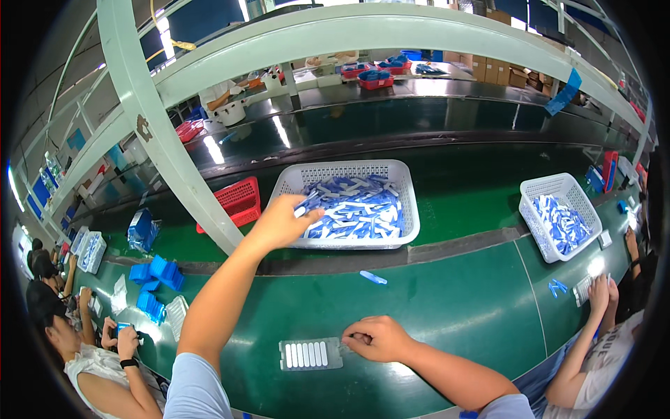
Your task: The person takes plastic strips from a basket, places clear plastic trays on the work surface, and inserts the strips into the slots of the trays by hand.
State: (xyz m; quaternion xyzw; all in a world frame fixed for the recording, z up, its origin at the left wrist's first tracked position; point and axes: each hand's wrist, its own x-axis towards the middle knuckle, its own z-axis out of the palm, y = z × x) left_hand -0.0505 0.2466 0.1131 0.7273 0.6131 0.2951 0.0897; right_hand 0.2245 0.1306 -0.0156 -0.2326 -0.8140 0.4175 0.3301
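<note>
Blue-and-white pieces point(363, 215) under and right of left grip point(280, 222)

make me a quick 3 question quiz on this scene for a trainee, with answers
1. Which hand is over the big white basket?
2. True or false: the tray with white pieces lies left of the right hand.
3. What colour is the basket just left of the big one? a) green b) red c) yellow

Key: 1. The left hand. 2. True. 3. b) red.
</note>
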